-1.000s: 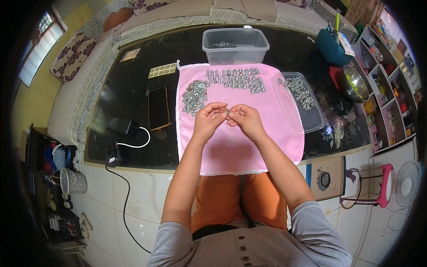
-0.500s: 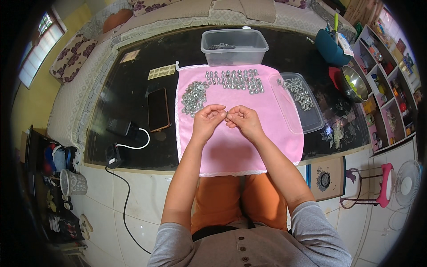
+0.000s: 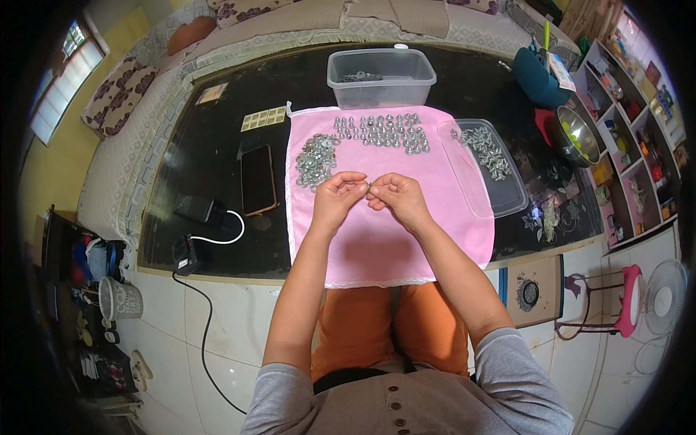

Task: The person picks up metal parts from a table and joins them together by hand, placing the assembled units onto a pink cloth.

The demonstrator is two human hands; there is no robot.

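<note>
Head view: left hand and right hand, pinched closed around a tiny part, seemingly assemble it, next needing steady alignment.

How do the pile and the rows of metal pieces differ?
The pile lies jumbled; the rows are spaced in rough lines. The pile's pieces look flat; the rows' pieces look upright and peaked. The pile is nearer the left hand than the rows. Both look silvery and rest on the pink cloth.

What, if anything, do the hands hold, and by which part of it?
A tiny grey piece, pinched between the left hand and right hand; which part of it each grips is too small to tell.
</note>
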